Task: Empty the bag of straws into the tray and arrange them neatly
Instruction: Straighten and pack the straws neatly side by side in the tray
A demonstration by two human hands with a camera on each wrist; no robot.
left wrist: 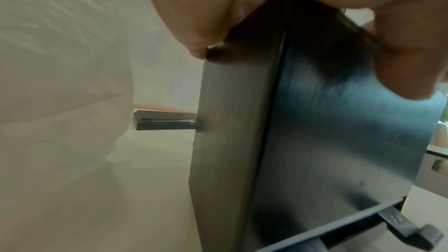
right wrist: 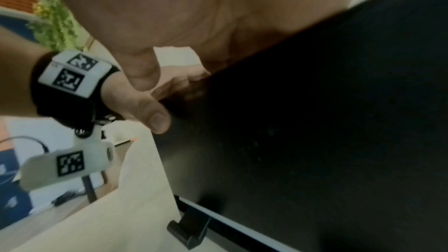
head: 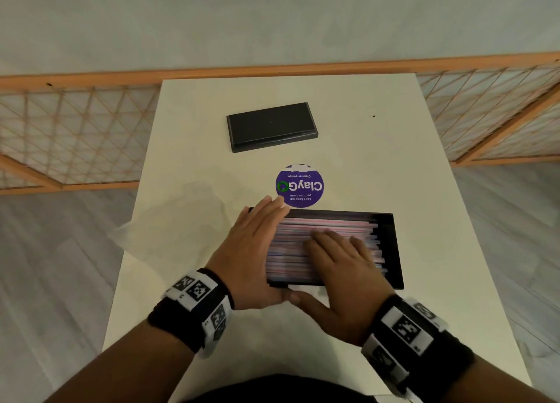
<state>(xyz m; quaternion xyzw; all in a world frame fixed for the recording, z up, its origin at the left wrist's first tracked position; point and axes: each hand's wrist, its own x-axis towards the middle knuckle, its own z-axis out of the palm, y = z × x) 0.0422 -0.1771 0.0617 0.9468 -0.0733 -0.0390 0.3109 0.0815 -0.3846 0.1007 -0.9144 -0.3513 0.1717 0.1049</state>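
Black rectangular tray (head: 394, 251), low-walled, smooth matte surface, on a white table (head: 424, 190) near its front edge. Contents: straws (head: 327, 226), thin and straight, pink, white and blue, laid lengthwise side by side in a dense layer; their right ends stop short of the tray's right wall, leaving a bare black strip there.

Right hand (head: 339, 269): lies palm down on the straws, fingers straight and spread, thumb stretched along the tray's near wall. It grasps nothing.

Left hand (head: 257, 251): set against the tray's left end, fingers straight and together, running along the short wall up to its far corner; thumb at the near left corner, close to the right thumb. In the left wrist view the fingers (left wrist: 409, 55) lie over the tray's dark rim (left wrist: 232, 141). Flat contact, not a closed grip.

Left of the tray: the bag (head: 169, 220), thin clear film, crumpled flat on the table, faint to see.

Just beyond the tray's far wall: a round purple sticker (head: 300, 186) with white lettering, flat on the table.

Further beyond the tray: a second black rectangular piece (head: 271, 126), flat with a stepped rim, slightly askew.
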